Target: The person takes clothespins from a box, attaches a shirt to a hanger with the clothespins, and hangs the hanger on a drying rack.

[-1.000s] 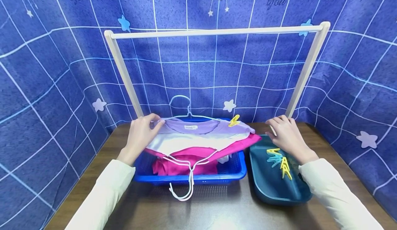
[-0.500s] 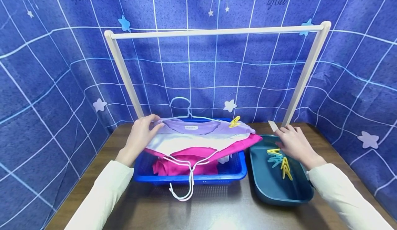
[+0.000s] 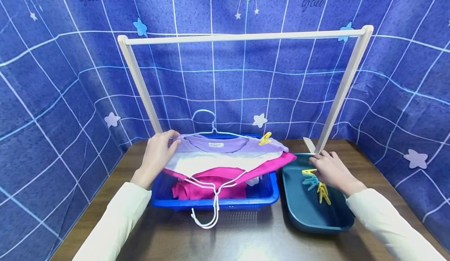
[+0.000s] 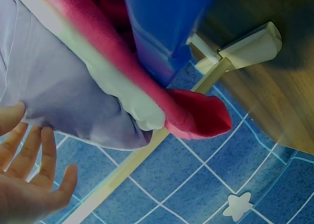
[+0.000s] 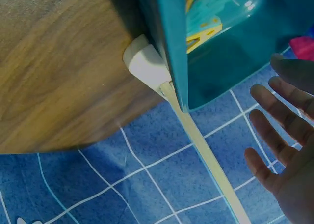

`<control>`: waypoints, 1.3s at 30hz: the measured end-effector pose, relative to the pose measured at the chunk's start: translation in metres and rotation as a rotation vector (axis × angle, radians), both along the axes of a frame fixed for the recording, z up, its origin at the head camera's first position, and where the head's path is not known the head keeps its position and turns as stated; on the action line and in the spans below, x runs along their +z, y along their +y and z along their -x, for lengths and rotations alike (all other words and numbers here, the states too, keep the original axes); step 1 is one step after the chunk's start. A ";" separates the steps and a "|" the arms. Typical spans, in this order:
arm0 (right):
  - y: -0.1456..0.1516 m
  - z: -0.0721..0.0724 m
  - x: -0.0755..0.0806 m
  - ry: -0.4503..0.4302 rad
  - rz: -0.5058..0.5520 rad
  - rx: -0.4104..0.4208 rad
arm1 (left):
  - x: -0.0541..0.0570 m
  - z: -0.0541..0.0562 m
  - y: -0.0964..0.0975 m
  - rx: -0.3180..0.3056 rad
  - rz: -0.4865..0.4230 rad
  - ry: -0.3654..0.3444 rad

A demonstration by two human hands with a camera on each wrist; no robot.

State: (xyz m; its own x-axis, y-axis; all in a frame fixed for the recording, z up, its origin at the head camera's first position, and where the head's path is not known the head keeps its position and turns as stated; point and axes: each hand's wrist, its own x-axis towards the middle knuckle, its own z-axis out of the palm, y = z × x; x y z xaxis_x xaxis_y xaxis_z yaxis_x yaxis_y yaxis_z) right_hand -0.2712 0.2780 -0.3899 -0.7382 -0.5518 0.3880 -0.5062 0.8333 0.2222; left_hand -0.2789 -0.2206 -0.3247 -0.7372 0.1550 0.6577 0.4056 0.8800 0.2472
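A lavender shirt [image 3: 204, 142] on a pale blue hanger [image 3: 214, 130] lies over the blue basket, its far shoulder bearing a yellow clothespin [image 3: 265, 138]. At the near shoulder my left hand [image 3: 156, 153] pinches the fabric between thumb and fingers. Beneath the shirt are white and pink garments, with white hanger hooks [image 3: 207, 224] hanging toward the front. My right hand [image 3: 332, 171] is over the teal bin [image 3: 299, 214], its fingers loosely spread and holding nothing in the right wrist view. Under its fingertips, yellow and blue clothespins [image 3: 311, 182] lie in the bin, partly covered by the hand.
A white drying rack stands behind, its rail [image 3: 242, 37] spanning two slanted posts. The blue basket [image 3: 211, 203] holds pink cloth and sits beside the bin on the wooden table [image 3: 260, 237]. A blue checked curtain [image 3: 228, 85] closes off the back and sides.
My right hand has moved down and slightly right, from the bin's far edge to over the clothespins. My left hand stays at the shirt's shoulder, almost unmoved.
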 end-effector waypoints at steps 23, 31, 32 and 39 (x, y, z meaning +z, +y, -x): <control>-0.012 -0.006 -0.019 -0.199 -0.177 0.035 | -0.005 0.001 -0.009 0.061 -0.056 -0.035; -0.012 -0.006 -0.027 -0.206 -0.202 0.057 | -0.006 0.003 -0.010 0.082 -0.065 -0.024; -0.012 -0.006 -0.028 -0.198 -0.207 0.065 | -0.006 0.002 -0.010 0.084 -0.068 -0.025; -0.010 -0.006 -0.034 -0.176 -0.207 0.100 | -0.006 0.003 -0.012 0.087 -0.076 -0.034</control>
State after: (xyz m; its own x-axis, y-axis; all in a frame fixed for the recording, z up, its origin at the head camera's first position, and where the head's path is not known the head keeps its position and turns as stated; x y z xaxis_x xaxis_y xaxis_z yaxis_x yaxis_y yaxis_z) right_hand -0.2655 0.2678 -0.4241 -0.7223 -0.6793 0.1298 -0.6293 0.7234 0.2840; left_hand -0.2815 -0.2321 -0.3311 -0.7677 0.0403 0.6396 0.3188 0.8898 0.3266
